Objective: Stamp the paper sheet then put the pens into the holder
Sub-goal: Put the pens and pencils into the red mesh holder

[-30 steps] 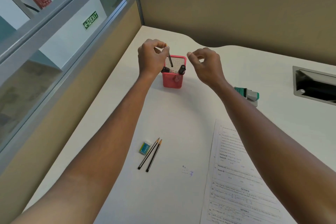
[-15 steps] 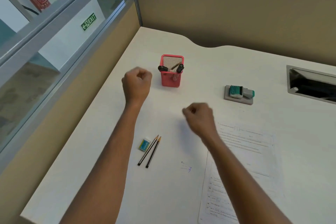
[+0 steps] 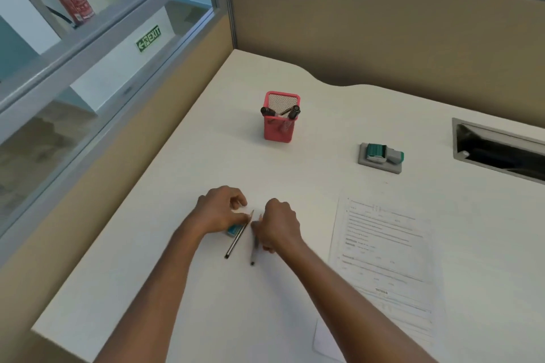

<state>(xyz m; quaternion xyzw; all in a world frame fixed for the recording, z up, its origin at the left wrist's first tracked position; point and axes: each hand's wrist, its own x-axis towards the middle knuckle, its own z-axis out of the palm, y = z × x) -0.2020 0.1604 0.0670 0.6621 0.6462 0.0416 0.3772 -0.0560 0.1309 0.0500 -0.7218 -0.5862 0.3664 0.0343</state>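
Two dark pencils lie on the white desk (image 3: 177,289) in front of me. My left hand (image 3: 219,212) rests over the left pencil (image 3: 236,241): its thumb touches the pencil near the tip and the index finger is raised apart. My right hand (image 3: 280,225) is closed around the upper part of the right pencil (image 3: 253,255), whose lower end points toward me. Farther back stands the pink mesh holder (image 3: 280,131) with two black-capped pens (image 3: 267,111) in it. The printed paper sheet (image 3: 383,250) lies to the right. A green stamp (image 3: 377,153) sits on its grey pad (image 3: 383,167).
A small blue eraser (image 3: 234,230) lies half hidden under my left hand. A metal cable slot (image 3: 498,153) is sunk into the desk at the right. Beige partition walls close off the back and left, with a glass pane above the left one.
Both hands have come back from the holder toward me and dropped onto the pencils. The right pencil has turned and now lies apart from the left one.
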